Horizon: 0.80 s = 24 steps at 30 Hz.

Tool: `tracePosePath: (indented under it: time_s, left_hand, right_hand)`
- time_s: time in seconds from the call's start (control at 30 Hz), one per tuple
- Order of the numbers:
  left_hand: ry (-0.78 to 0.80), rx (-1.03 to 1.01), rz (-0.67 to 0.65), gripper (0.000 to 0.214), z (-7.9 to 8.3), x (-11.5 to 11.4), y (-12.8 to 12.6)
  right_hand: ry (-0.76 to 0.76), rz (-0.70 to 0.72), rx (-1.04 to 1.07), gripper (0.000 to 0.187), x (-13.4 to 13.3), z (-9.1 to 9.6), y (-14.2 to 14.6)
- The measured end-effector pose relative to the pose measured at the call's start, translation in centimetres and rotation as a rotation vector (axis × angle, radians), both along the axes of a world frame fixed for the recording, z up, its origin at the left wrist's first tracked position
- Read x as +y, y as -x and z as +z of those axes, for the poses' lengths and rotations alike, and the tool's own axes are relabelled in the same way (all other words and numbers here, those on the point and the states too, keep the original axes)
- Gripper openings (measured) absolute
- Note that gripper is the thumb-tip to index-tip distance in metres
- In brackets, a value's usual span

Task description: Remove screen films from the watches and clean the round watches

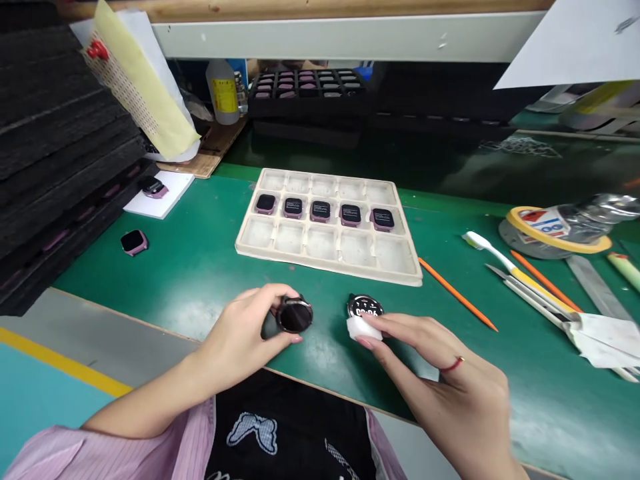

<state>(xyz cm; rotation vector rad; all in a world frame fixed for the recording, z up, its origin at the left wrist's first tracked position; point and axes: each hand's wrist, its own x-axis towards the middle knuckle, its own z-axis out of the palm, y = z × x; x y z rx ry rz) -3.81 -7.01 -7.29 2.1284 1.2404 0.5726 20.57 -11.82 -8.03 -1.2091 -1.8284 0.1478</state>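
Between thumb and fingers my left hand (245, 327) grips a round black watch case (295, 315), its dark glass facing up. My right hand (445, 380) pinches a small white pad (363, 329), which could be foam or folded cloth. Just behind that pad a second round watch (365, 305) lies on the green table with its display lit; the pad covers its lower edge. Farther back sits a pale plastic tray (330, 263), whose middle row holds several square watches (320, 211) with purple cases.
Two more square watches, one (134, 242) on the table and one (153, 187) on a white pad, lie at left beside stacked black foam trays (60, 133). An orange stick (457, 293), a toothbrush (493, 250), tweezers (530, 300) and a tape roll (550, 230) lie at right.
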Motion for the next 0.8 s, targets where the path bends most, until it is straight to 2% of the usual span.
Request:
tracePosePath:
  time_s: [0.17, 0.3, 0.43, 0.53, 0.63, 0.7, 0.8]
  left_hand:
    - [0.065, 0.008, -0.107, 0.051, 0.0, 0.2, -0.9]
    - [0.068, -0.011, -0.108, 0.045, 0.1, 0.4, -0.8]
    - [0.059, -0.037, -0.104, 0.039, -0.1, 0.4, -0.7]
    - [0.041, -0.023, -0.092, 0.038, -0.2, 0.4, -0.8]
    - [0.051, -0.013, -0.072, 0.041, -0.1, 0.3, -0.8]
    - [0.06, -0.027, -0.063, 0.041, -0.1, 0.3, -0.8]
    - [0.038, -0.048, -0.051, 0.034, -0.3, 0.2, -0.8]
  right_hand:
    - [0.005, 0.118, -0.007, 0.031, 0.5, 0.5, 1.9]
    - [0.037, 0.202, -0.082, 0.025, 0.6, 0.2, 3.1]
    - [-0.002, 0.245, -0.219, 0.018, 1.2, 0.1, 4.6]
    - [-0.04, 0.228, -0.259, 0.01, 2.5, 0.2, 5.3]
    - [-0.05, 0.149, -0.249, 0.01, 3.3, 0.4, 5.5]
    - [-0.043, 0.115, -0.251, 0.011, 3.3, 0.6, 5.6]
    - [-0.021, 0.141, -0.243, 0.013, 2.9, 0.7, 6.2]
